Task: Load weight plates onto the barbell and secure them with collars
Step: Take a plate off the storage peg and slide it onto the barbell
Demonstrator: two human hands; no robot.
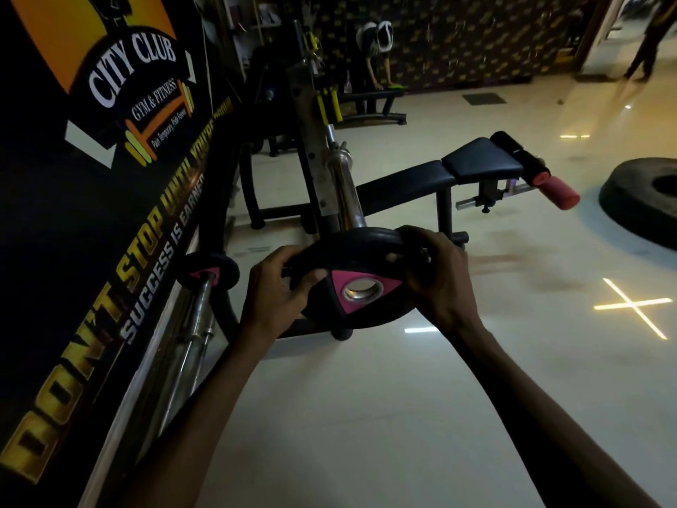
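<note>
A black weight plate (366, 251) with a pink triangular hub and a steel-lined hole is held in front of me. My left hand (278, 287) grips its left side and my right hand (436, 273) grips its right rim. Just behind the plate, the chrome barbell sleeve (348, 192) points toward me from the bench rack. The sleeve's end is hidden behind the plate's upper edge. No collar is visible.
A black bench (421, 177) with red-tipped rollers stands right of the rack. Another bar with a small pink-hubbed plate (210, 273) leans at the left wall banner. A big tyre (644, 203) lies far right. A person bends over at the back.
</note>
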